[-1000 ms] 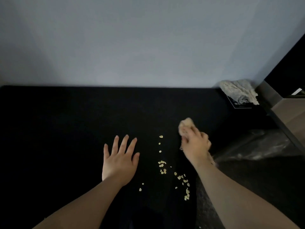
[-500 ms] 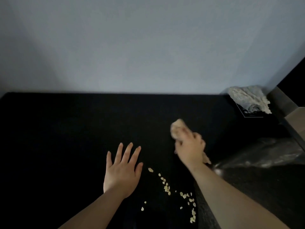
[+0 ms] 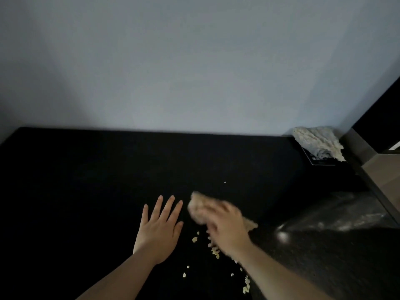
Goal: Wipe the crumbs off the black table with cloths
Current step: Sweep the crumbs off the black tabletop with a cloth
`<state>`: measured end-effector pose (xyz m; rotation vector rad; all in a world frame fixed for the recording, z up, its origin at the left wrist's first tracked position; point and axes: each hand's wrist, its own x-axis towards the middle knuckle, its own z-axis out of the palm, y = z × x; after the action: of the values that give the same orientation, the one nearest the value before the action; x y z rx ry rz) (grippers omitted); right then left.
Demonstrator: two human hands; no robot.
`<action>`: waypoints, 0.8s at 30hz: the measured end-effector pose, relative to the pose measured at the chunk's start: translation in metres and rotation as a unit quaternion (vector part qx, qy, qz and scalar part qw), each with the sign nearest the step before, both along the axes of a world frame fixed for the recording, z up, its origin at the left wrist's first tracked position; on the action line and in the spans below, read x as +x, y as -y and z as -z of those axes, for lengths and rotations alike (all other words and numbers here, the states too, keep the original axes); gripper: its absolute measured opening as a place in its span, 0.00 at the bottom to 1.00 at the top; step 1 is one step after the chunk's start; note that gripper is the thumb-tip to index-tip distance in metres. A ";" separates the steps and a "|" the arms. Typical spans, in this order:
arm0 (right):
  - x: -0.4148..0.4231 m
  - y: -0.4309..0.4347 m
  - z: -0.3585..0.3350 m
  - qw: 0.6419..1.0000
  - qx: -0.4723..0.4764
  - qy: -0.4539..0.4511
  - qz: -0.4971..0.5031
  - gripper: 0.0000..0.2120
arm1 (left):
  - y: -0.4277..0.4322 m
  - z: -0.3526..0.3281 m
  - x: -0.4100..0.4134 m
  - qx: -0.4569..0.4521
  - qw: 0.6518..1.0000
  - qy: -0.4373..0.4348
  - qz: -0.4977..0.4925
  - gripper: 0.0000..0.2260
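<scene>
Here, right hand (image 3: 225, 230) grips cloth (image 3: 198, 210) under its fingers, crumbs (image 3: 214, 252) beside; left hand (image 3: 159, 232) splayed flat.

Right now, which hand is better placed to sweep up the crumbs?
Right. The right hand grips the cloth beside the crumbs; the left hand lies flat on the table, holding nothing.

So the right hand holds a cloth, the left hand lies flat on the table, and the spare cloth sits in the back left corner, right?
Not quite. The head view shows the spare cloth in the back right corner. Otherwise yes: the right hand holds a cloth, the left hand lies flat on the table.
</scene>
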<state>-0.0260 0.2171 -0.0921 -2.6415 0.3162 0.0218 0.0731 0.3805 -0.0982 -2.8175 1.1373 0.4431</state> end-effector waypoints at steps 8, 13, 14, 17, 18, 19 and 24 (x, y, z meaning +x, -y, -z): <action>-0.005 0.012 -0.020 0.999 0.013 -0.020 0.032 0.22 | -0.025 -0.001 -0.016 -0.013 0.998 -0.053 0.023 0.32; -0.033 -0.036 -0.019 0.991 0.012 -0.039 -0.125 0.20 | -0.033 0.001 -0.024 -0.019 0.998 -0.049 0.020 0.32; -0.041 -0.039 -0.021 0.985 0.024 -0.048 -0.165 0.21 | -0.032 -0.001 -0.025 -0.011 0.999 -0.047 0.018 0.29; -0.044 -0.026 -0.026 0.979 0.082 -0.050 -0.180 0.19 | -0.032 -0.002 -0.026 -0.007 0.999 -0.046 -0.001 0.25; -0.041 -0.021 -0.027 0.983 0.110 -0.021 -0.144 0.21 | -0.031 -0.001 -0.026 -0.018 0.999 -0.035 -0.002 0.25; -0.036 -0.016 -0.028 0.988 0.129 0.032 -0.079 0.23 | -0.031 0.000 -0.027 -0.030 0.999 -0.022 -0.001 0.27; -0.013 0.033 -0.015 0.962 -0.017 0.066 0.265 0.23 | -0.033 0.012 -0.036 -0.067 0.997 0.016 -0.020 0.37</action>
<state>-0.0389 0.1840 -0.0768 -2.4905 0.9701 -0.3358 0.0369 0.4134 -0.1103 -2.9548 1.1493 0.3335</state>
